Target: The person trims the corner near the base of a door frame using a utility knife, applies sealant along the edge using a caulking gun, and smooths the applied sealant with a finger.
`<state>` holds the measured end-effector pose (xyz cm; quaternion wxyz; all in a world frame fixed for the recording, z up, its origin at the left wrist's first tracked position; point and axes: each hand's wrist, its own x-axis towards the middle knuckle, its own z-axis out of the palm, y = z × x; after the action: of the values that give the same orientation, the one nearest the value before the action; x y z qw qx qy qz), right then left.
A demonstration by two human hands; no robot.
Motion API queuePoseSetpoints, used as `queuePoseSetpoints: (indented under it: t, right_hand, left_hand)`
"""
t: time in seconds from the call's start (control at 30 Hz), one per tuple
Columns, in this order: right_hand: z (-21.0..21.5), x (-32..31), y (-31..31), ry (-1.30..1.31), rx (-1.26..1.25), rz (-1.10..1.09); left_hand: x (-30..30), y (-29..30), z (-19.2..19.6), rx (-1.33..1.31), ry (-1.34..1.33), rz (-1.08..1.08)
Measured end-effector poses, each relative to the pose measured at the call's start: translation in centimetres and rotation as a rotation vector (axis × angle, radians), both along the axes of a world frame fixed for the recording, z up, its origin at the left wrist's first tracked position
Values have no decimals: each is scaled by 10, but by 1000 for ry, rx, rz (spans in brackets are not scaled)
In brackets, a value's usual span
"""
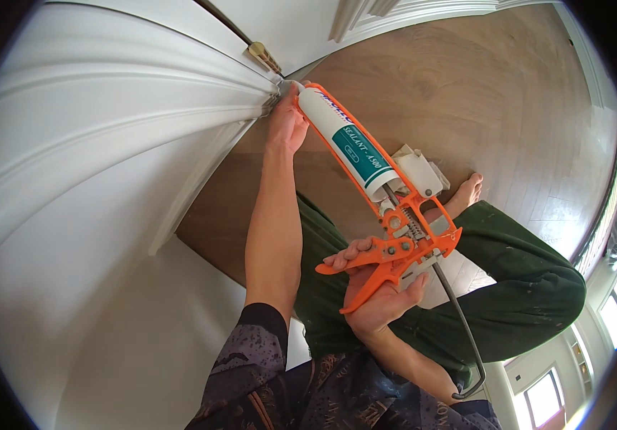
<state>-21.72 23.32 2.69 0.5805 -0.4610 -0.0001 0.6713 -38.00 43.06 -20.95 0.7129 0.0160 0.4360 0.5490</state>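
Observation:
An orange caulking gun (434, 211) slants across the middle, loaded with a white and green sealant tube (344, 140). My right hand (380, 301) is closed round its handle and trigger, fingers over the orange lever. The bent metal plunger rod (459, 315) sticks out behind toward my right forearm. Up front, my left hand (289, 120) is closed about the gun's front end by the nozzle, its fingers partly hidden. The nozzle end is close to the corner where the white moulded door frame (143, 79) meets the floor, just below a brass hinge (264, 57).
Wooden flooring (502, 79) spreads ahead and to the right. A folded whitish cloth (423, 168) lies on it beyond the gun, near my bare foot (466, 192). My bent leg in green trousers (516, 279) is at the right. A white wall panel (158, 315) stands close on the left.

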Motion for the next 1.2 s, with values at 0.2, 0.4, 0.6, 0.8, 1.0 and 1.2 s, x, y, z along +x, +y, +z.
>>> queuePoseSetpoints:
  t: [0.2,0.4,0.6,0.8,1.0,1.2]
  right_hand:
    - [3,-2,5,-33,-8,-3]
    - [0,1,1,-25,9,-19]
    - [1,2,1,-47,17,28]
    - [4,1,2,-58,-11,12]
    - [8,2,3,-81,-9,32]
    - [9,1,2,-92,-34,36]
  left_hand:
    - [1,1,0,-18,31,-39]
    - [2,4,2,-18,1,-28]
    - [3,4,2,-12,-22,-14]
    - [7,4,7,-19,-44,16]
    - [5,4,5,1,-53,19]
    - [8,4,1,-11,-33,23]
